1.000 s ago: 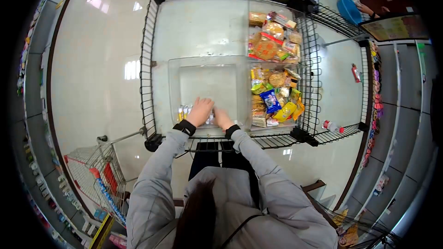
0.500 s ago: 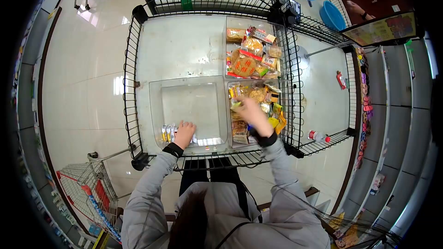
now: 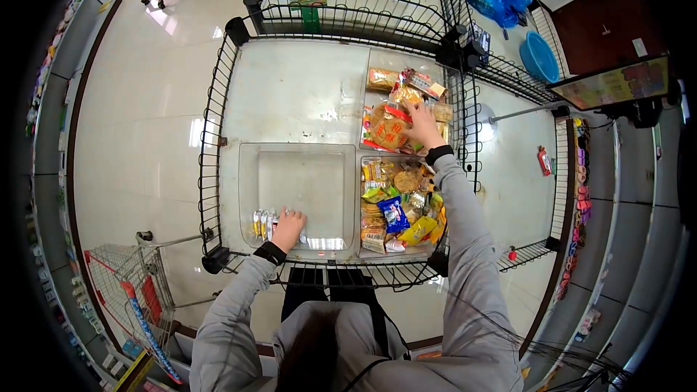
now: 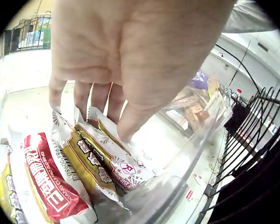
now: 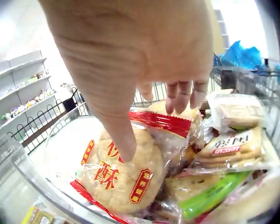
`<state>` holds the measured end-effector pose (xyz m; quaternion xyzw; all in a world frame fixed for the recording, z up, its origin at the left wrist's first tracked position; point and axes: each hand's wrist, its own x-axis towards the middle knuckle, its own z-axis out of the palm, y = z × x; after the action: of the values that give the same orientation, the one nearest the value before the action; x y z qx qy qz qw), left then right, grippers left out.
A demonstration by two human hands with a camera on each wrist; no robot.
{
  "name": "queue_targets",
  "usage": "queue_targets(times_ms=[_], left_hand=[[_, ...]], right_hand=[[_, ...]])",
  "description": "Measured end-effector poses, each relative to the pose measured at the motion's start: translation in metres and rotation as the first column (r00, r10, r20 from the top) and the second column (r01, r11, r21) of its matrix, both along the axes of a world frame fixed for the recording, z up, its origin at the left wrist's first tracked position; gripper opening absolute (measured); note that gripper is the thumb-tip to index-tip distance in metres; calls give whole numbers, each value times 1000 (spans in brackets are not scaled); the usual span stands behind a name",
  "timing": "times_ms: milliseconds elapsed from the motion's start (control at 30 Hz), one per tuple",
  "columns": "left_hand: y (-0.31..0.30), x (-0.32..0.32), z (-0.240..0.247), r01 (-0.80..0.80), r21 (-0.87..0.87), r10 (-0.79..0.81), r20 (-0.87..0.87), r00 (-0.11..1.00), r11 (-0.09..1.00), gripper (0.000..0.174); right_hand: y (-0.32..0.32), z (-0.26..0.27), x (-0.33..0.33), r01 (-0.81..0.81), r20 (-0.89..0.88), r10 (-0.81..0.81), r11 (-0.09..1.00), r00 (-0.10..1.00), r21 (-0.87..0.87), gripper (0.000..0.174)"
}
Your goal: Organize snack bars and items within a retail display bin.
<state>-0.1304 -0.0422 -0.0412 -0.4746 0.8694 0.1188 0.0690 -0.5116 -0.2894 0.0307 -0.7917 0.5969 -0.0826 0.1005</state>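
In the head view my left hand [image 3: 289, 229] rests at a row of small snack packets [image 3: 263, 223] standing in the near left corner of a clear plastic bin [image 3: 245, 174]. Up close, its thumb and extended fingers touch the ends of white-and-gold packets [image 4: 91, 163]; a red-labelled packet [image 4: 49, 177] lies beside them. My right hand [image 3: 425, 127] is over the far right bin, its fingers spread among mixed snacks. Its thumb overlaps a bagged round cookie [image 5: 116, 182] with red lettering, while the fingers reach beyond the bag's red edge.
A near right bin holds assorted snacks, including a blue packet [image 3: 393, 215]. Black wire railing [image 3: 210, 131] surrounds the white table surface [image 3: 290, 87]. Farther right are a sign on a stand [image 3: 613, 83] and a blue basin [image 3: 539, 56]. A shopping cart [image 3: 127, 283] stands at left.
My right hand has left the left bin, passed over the near right bin and reached the far right one. The left hand stays at the row of packets.
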Motion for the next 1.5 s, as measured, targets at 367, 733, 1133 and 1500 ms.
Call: queue_targets(times_ms=[367,733,1133,1500], left_hand=[[2,0,-1,-37,20,37,-13,999,999,17],[1,-2,3,-44,42,44,-1,999,998,23],[0,-4,4,-34,56,34,-9,999,998,22],[1,-1,1,-25,76,24,18,1000,997,28]], right_hand=[[-19,0,-32,-114,268,45,962,962,249,57],[-71,28,-87,190,546,-457,860,703,474,40],[-79,-10,7,69,641,-523,802,562,594,33],[-9,-52,32,-498,101,540,666,836,555,41]])
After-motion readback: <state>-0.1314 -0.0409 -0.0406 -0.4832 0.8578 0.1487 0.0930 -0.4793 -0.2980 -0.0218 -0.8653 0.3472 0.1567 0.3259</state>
